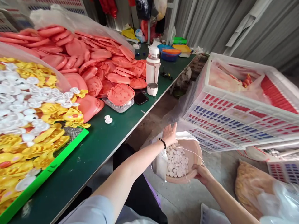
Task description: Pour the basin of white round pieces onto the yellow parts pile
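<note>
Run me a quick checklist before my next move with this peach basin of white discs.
Right hand under the rim of the round peach plastic basin: ok, holding it.
Left hand at the far rim: cannot tell how firm.
Small white plastic discs: ok, heaped inside, none seen falling.
White cloth bag against the basin's left side: cannot tell if secure.
Loose white piece on the green-topped table: not ok, lying apart from the piles.

The left hand [169,134] stands bent back at the wrist [163,143], fingers [173,128] extended, while the right hand [202,174] curls lower.
</note>
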The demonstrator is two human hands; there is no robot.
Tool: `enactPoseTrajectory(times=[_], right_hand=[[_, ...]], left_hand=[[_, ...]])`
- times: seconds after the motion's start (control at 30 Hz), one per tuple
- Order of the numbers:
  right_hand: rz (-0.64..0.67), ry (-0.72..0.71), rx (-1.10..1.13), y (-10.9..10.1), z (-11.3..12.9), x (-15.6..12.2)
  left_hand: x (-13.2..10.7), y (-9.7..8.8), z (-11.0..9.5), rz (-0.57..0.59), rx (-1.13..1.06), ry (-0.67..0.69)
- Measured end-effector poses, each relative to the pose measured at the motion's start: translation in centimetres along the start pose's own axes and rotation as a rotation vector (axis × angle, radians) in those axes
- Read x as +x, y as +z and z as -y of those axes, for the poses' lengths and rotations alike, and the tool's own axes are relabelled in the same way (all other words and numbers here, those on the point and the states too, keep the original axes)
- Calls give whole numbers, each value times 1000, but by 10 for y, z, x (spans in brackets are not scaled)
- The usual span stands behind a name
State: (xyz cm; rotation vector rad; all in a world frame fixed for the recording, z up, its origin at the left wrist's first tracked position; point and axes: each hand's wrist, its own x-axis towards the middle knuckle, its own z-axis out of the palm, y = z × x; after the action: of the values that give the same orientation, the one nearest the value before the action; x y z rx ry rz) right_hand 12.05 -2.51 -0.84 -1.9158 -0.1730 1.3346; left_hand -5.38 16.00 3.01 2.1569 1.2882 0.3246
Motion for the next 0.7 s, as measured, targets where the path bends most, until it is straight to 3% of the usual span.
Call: enactPoseTrajectory(times=[0.07, 0.13, 0.23, 0.3, 0.37, 0.43, 0.6, 0.7], right_hand=[[-10, 44, 53, -25, 0, -24], [-15, 79, 113, -32, -5, -40], [0, 104, 214, -9, -20, -46], [23, 121, 280, 14, -28, -44], [39, 139, 330, 28, -31, -45], [43, 153, 360, 25, -27, -54], [89, 189, 333, -33, 5, -95], [43, 185, 267, -63, 30, -126]], left_hand=[[-23, 7, -16, -7, 13, 65], [-50, 13, -16, 1, 15, 76], [-79, 17, 8, 34, -5, -23], [-82, 13, 29, 48, -35, -94], [-74, 3, 46, 42, -77, -147], [-60, -11, 54, 23, -129, -194], [-14, -51, 49, -42, -324, -298], [5, -75, 47, -124, -511, -352]])
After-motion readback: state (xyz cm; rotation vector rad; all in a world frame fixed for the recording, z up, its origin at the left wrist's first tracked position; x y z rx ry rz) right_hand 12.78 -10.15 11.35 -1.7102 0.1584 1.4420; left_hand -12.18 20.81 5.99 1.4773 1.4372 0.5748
